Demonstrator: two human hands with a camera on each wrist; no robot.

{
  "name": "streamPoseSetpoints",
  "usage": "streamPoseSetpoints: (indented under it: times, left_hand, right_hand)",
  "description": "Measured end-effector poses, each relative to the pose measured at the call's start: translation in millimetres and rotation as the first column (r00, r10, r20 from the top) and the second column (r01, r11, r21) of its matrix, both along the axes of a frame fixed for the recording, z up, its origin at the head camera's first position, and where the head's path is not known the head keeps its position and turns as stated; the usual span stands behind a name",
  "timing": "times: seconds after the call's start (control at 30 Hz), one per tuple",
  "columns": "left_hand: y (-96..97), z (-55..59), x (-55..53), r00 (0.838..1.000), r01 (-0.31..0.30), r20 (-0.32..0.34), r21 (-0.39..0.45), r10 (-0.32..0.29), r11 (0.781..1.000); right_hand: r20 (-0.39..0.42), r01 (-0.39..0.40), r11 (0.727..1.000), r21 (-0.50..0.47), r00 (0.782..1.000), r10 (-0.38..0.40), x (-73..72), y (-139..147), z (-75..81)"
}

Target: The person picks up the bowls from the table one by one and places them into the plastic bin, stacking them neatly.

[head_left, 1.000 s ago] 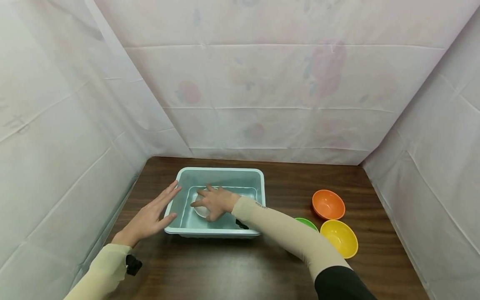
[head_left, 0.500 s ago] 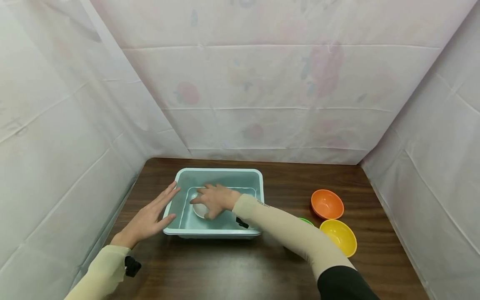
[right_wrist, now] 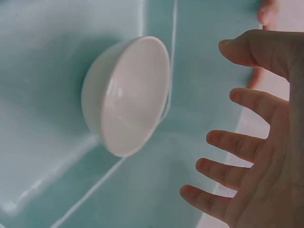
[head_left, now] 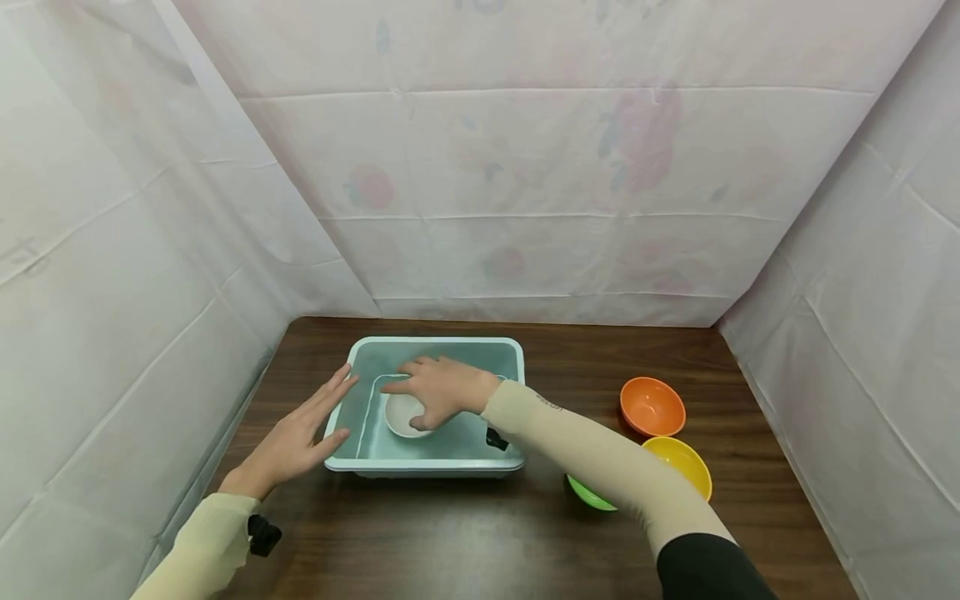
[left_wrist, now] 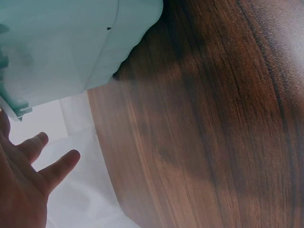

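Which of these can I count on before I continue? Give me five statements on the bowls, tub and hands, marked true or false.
1. The white bowl is inside the tub. True.
2. The right-hand grip is closed round the white bowl. False: the right-hand grip is apart from it, fingers spread.
3. The orange bowl stands on the table. True.
4. The right sleeve partly hides the green bowl. True.
5. The left-hand grip holds the green bowl. False: the left-hand grip is at the tub's left side, holding nothing.
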State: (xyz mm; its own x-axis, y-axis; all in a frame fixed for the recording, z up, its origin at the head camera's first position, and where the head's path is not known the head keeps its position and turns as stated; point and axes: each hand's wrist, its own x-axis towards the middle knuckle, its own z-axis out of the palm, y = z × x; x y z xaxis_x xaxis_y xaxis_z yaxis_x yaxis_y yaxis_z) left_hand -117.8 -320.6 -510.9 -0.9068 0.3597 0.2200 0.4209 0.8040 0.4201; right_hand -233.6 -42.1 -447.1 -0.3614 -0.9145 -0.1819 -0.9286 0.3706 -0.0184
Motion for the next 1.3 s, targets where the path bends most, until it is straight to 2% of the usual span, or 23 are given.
streamPoseSetpoints:
  times: [0.4, 0.6, 0.93, 1.13, 1.3]
  left_hand:
    - [0.1, -0.7, 0.4, 1.0, -0.005, 0.002, 0.01, 0.005, 1.0]
    - [1.6, -1.9, -1.3, 1.0, -0.001, -0.012, 0.019, 0.002, 1.0]
    - [-1.1, -1.8, 1.5, 1.0, -0.005, -0.011, 0.04, 0.005, 0.999]
    - [-3.4, -2.3, 5.1, 1.0, -0.012, -0.009, 0.047, 0.012, 0.999]
    - [-2.3, -2.1, 6.5, 1.0, -0.009, -0.007, 0.046, 0.01, 0.999]
  right_hand:
    - [0.028, 0.016, 0.992, -0.124, 1.0, -0.012, -9.0, 41.3, 26.6]
    - [0.06, 0.083, 0.977, -0.195, 0.996, -0.073, -14.8, 73.8, 38.3]
    - [0.084, 0.193, 0.924, -0.332, 0.981, -0.175, -19.4, 127.9, 31.1]
    - [0.101, 0.235, 0.897, -0.375, 0.972, -0.212, -13.6, 149.0, 27.4]
    - [0.08, 0.255, 0.877, -0.408, 0.966, -0.244, -5.3, 169.2, 28.3]
